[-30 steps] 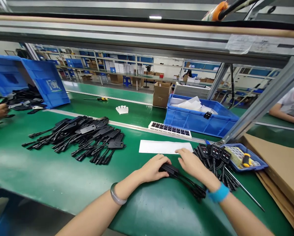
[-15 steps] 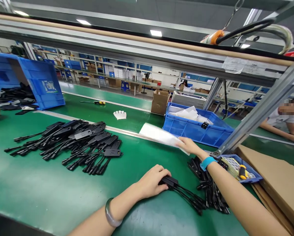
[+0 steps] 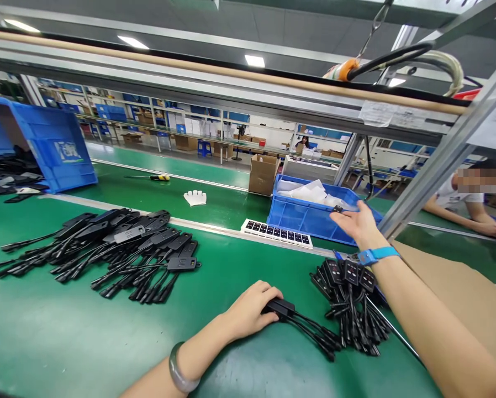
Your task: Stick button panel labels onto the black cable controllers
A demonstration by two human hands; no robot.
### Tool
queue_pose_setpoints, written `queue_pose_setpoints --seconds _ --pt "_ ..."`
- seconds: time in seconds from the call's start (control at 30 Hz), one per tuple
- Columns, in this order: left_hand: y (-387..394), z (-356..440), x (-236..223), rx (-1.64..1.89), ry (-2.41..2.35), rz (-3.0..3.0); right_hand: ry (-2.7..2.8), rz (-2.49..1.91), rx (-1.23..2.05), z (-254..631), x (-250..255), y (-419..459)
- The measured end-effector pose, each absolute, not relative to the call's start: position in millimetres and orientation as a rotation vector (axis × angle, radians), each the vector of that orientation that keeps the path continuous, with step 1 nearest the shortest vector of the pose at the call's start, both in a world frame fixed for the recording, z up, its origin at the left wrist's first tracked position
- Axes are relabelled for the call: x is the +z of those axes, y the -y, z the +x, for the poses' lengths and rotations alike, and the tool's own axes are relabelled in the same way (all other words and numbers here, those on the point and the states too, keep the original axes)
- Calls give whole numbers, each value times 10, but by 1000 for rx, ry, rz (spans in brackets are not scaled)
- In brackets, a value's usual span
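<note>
My left hand (image 3: pixel 256 309) is closed around a small stack of flat black plastic units with cables (image 3: pixel 283 307) on the green bench, their cables trailing right. My right hand (image 3: pixel 358 225) is open, fingers apart, palm partly turned up, at the front edge of a blue bin (image 3: pixel 301 214) holding white sheets (image 3: pixel 310 192). A small black sticker (image 3: pixel 338 209) sits on the bin's rim by its fingertips. Below the bin lies a white strip with black labels (image 3: pixel 276 232). Under my right forearm is a bunch of black cabled units with label faces (image 3: pixel 351 273).
A large heap of black cabled units (image 3: pixel 124 243) covers the left of the bench. Behind it lie a white glove (image 3: pixel 195 198) and a screwdriver (image 3: pixel 159 177). A tipped blue crate (image 3: pixel 66 145) stands far left, cardboard (image 3: pixel 459 298) at right. A co-worker (image 3: pixel 467 204) sits beyond the metal post.
My right hand has let go of the white sheet and moved up and right to the bin. The strip of black labels now shows. My left hand keeps its hold. The view shifted slightly.
</note>
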State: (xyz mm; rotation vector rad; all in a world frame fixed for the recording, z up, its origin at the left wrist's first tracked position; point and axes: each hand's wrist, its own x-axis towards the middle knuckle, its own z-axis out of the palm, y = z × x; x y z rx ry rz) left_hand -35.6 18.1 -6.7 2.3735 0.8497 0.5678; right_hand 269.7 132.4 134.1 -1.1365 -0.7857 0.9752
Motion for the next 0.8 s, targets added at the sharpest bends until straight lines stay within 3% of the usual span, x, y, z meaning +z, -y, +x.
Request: queue_pose_setpoints --seconds 0.17,0.33,0.47,0.8 --pt "-186 -360 -59 592 -787 2374 1293 -1582 701 2452 910 -675" --pt "-184 -362 -48 591 -746 2371 1533 -1843 228 2391 646 50" --pt "-166 -337 -30 576 -702 2376 1719 -2389 -277 2507 503 347" --pt "-66 -307 -10 566 -594 2377 1712 -2350 -158 2510 394 409"
